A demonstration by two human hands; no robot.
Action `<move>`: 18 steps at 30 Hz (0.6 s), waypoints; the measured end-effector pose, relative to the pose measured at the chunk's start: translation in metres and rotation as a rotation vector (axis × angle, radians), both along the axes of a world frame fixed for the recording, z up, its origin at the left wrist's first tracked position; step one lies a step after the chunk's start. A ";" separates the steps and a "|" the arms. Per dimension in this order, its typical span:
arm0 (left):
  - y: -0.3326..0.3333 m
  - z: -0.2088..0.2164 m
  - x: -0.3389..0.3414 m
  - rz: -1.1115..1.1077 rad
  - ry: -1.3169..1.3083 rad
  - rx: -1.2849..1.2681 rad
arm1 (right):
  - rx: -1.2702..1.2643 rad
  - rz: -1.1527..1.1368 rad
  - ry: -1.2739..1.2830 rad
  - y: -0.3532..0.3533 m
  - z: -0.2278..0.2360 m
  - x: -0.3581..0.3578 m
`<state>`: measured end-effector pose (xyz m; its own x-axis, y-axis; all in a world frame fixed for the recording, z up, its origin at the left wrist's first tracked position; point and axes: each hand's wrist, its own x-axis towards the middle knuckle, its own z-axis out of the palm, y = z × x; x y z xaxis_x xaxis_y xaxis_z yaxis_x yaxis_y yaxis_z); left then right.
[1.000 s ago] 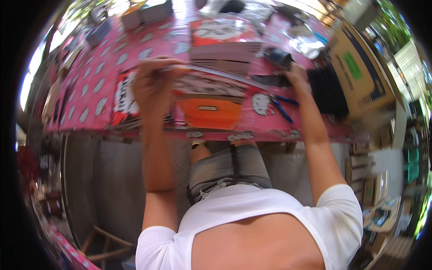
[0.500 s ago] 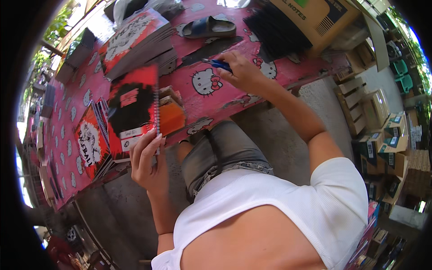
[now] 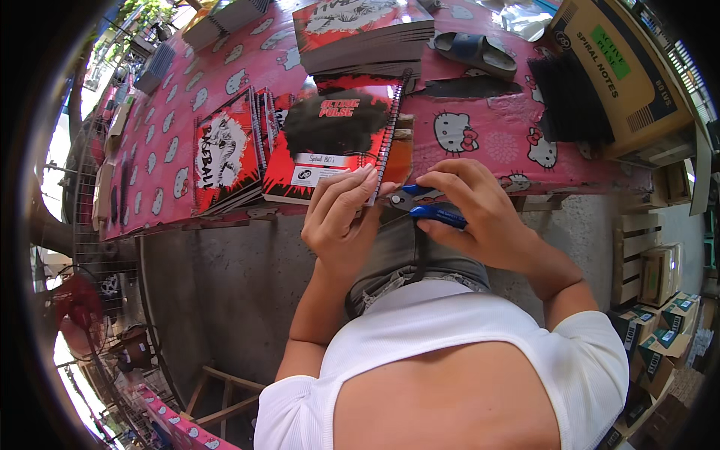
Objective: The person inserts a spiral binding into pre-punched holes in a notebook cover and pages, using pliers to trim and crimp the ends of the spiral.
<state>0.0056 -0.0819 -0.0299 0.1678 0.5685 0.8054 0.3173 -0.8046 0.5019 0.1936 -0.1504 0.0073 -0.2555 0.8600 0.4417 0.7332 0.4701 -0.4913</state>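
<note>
A red and black spiral notebook (image 3: 334,135) lies at the table's near edge, on top of other notebooks. My left hand (image 3: 337,214) is closed on its lower right corner, fingers beside the bottom end of the wire spiral (image 3: 390,135). In my right hand (image 3: 487,214) is a pair of small pliers (image 3: 439,217) with blue handles, spread apart. The metal jaws sit close to the spiral's lower end and my left fingertips; whether they touch the wire I cannot tell. Left of this notebook, several red and white spiral notebooks (image 3: 225,146) lie in an overlapping pile.
A thick notebook stack (image 3: 364,52) stands behind. On the pink patterned table (image 3: 176,146) are a dark slide sandal (image 3: 476,54), a bundle of black strands (image 3: 570,97) and a large cardboard box (image 3: 619,75) at right. Orange material (image 3: 401,157) shows beside the spiral.
My right hand has brought the pliers from the table's middle back to the notebook's lower corner. My left hand still holds that corner. The view has turned and shifted.
</note>
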 end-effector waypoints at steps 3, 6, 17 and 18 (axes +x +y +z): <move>0.001 0.000 -0.002 -0.029 0.010 0.023 | -0.173 0.044 0.137 0.000 0.001 0.002; -0.001 0.008 -0.005 -0.055 0.075 0.032 | -1.429 0.398 1.132 0.023 -0.014 0.024; 0.085 0.115 -0.114 0.565 -0.570 0.178 | -0.033 -0.797 -0.343 0.108 -0.108 0.104; 0.089 0.128 -0.144 0.682 -0.548 0.285 | -0.024 -0.813 -0.348 0.115 -0.116 0.109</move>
